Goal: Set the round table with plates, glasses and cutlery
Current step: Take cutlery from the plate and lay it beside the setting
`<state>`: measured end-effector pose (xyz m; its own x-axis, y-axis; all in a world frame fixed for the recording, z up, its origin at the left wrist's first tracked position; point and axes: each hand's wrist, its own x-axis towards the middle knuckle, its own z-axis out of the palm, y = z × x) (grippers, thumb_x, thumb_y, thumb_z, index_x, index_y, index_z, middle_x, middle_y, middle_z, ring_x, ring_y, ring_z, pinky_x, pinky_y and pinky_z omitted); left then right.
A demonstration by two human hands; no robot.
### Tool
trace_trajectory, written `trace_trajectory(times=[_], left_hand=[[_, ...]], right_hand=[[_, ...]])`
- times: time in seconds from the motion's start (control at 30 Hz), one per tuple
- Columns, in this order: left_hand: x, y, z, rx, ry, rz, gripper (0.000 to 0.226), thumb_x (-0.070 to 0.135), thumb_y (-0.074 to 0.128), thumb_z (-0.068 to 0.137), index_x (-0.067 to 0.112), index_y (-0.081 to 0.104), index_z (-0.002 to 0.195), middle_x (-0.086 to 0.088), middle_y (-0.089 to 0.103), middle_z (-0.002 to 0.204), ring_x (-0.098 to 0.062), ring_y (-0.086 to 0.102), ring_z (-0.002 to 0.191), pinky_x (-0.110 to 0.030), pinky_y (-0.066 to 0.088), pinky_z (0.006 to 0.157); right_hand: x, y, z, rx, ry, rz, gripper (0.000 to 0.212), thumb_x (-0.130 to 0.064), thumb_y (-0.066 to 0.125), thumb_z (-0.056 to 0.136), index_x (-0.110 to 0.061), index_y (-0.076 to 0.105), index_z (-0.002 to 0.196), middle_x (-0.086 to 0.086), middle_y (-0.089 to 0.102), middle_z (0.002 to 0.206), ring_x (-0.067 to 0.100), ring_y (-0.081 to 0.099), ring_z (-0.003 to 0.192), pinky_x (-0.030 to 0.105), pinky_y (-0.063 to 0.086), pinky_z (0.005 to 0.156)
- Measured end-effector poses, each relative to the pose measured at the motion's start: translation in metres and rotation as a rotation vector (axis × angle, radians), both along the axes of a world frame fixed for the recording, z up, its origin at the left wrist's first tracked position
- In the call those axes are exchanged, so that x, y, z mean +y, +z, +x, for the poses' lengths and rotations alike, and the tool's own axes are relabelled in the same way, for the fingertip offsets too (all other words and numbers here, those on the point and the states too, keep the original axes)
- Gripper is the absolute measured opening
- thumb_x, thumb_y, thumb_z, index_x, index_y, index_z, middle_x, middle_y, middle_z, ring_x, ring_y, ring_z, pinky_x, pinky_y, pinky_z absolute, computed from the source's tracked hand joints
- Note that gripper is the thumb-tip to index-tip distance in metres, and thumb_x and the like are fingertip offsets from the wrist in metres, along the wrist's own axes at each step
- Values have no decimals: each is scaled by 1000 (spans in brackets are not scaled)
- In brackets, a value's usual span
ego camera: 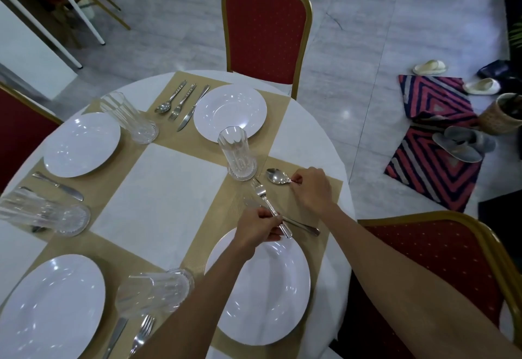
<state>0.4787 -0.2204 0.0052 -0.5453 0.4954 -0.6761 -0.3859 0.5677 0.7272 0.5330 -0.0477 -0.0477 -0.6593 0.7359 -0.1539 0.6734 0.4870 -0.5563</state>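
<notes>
On the round white table (169,189) lie several tan placemats, each with a white plate. At the right-hand setting, my left hand (258,227) pinches the handle of a fork (264,196) just beyond the near plate (271,288). My right hand (310,189) pinches the handle of a spoon (276,176) lying on the placemat (319,203). A knife (299,226) lies under the fork, partly hidden by my left hand. A tall clear glass (237,155) stands just left of the spoon.
The far setting has a plate (230,114), a spoon, a fork and a knife (192,110). More plates (82,144) (50,307) and glasses (130,118) (42,214) (155,291) fill the left side. Red chairs (265,28) (440,274) ring the table. Rugs and slippers (463,144) lie on the floor at right.
</notes>
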Motion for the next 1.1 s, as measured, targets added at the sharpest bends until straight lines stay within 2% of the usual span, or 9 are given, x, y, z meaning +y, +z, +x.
trace_trajectory(times=[0.17, 0.3, 0.4, 0.47, 0.57, 0.67, 0.77, 0.93, 1.1], left_hand=[[9, -5, 7, 33, 66, -48, 12, 6, 70, 86, -5, 70, 90, -14, 75, 73, -23, 74, 66, -37, 62, 68], [16, -6, 9, 6, 83, -51, 11, 4, 65, 90, -6, 69, 90, -15, 73, 72, -21, 72, 61, -32, 62, 65], [23, -6, 10, -29, 126, -42, 11, 3, 64, 91, -7, 68, 90, -21, 73, 79, -27, 73, 67, -32, 62, 66], [29, -6, 11, -43, 165, -39, 8, 1, 65, 89, -4, 67, 83, -23, 73, 81, -30, 73, 69, -37, 62, 69], [39, -9, 11, -74, 214, -37, 11, -1, 67, 87, 1, 65, 76, -18, 72, 75, -26, 72, 64, -37, 63, 70], [49, -12, 13, -109, 264, -63, 3, -4, 66, 84, -3, 65, 81, -20, 72, 78, -23, 72, 59, -28, 60, 56], [57, -15, 16, -146, 305, -86, 7, -10, 60, 82, -6, 63, 78, -20, 69, 72, -20, 68, 49, -25, 56, 46], [62, -22, 17, -116, 320, -131, 9, -8, 58, 81, -7, 64, 74, -20, 71, 71, -27, 71, 55, -34, 61, 57], [62, -23, 18, -73, 292, -111, 17, -7, 59, 81, -1, 65, 66, -24, 71, 77, -34, 74, 68, -41, 62, 67]], right_hand=[[12, 2, -6, -36, 27, -4, 11, -27, 69, 88, -24, 77, 94, 0, 68, 97, 23, 55, 102, 40, 49, 86], [18, 4, -8, -26, 27, -12, 9, -26, 71, 85, -24, 77, 92, -2, 70, 93, 24, 58, 100, 42, 50, 86], [17, 9, -2, -31, 2, -2, 15, -29, 70, 85, -24, 75, 99, -2, 69, 97, 22, 57, 100, 41, 48, 88], [13, 20, 8, 42, -33, -100, 12, -28, 70, 86, -25, 74, 97, -7, 69, 94, 14, 58, 94, 33, 49, 86], [2, 37, 32, 93, -38, -345, 8, -29, 72, 85, -26, 74, 92, -14, 69, 87, 4, 63, 85, 13, 44, 72], [-5, 43, 57, 29, 33, -437, 19, -30, 76, 80, -30, 74, 98, -13, 71, 92, -2, 64, 88, 10, 44, 74], [-11, 39, 67, -6, 99, -403, 27, -25, 82, 76, -27, 73, 101, -12, 72, 92, -2, 65, 85, 8, 46, 75], [-14, 33, 65, -2, 170, -340, 23, -18, 84, 74, -18, 74, 94, -4, 73, 89, 10, 67, 83, 22, 54, 77], [-11, 27, 63, -34, 201, -312, 21, -11, 81, 76, -14, 76, 97, -2, 72, 89, 11, 66, 80, 4, 44, 66]])
